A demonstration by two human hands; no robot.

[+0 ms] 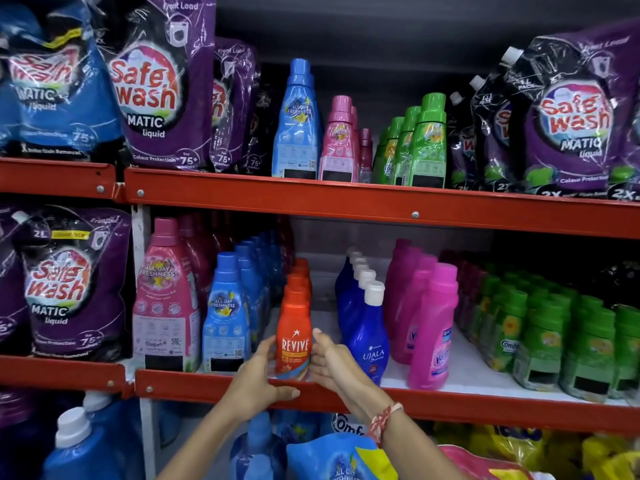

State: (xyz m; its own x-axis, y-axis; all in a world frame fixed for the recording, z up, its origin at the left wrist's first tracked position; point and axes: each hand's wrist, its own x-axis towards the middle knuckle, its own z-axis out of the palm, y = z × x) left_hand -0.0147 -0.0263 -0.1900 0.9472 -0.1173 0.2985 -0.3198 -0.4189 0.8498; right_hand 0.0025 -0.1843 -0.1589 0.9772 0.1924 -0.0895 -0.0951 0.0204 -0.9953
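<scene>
An orange Revive bottle stands upright at the front edge of the middle shelf, heading a row of identical orange bottles that runs back. My left hand cups its left side, with the thumb lying along the red shelf lip below it. On the bottle's right side my right hand holds it with curved fingers. A red thread band sits on my right wrist.
Blue Comfort bottles stand just left of the orange row, blue Ujala bottles just right, with a bare white gap between. Pink and green bottles fill the right. Safewash pouches hang over the upper shelf.
</scene>
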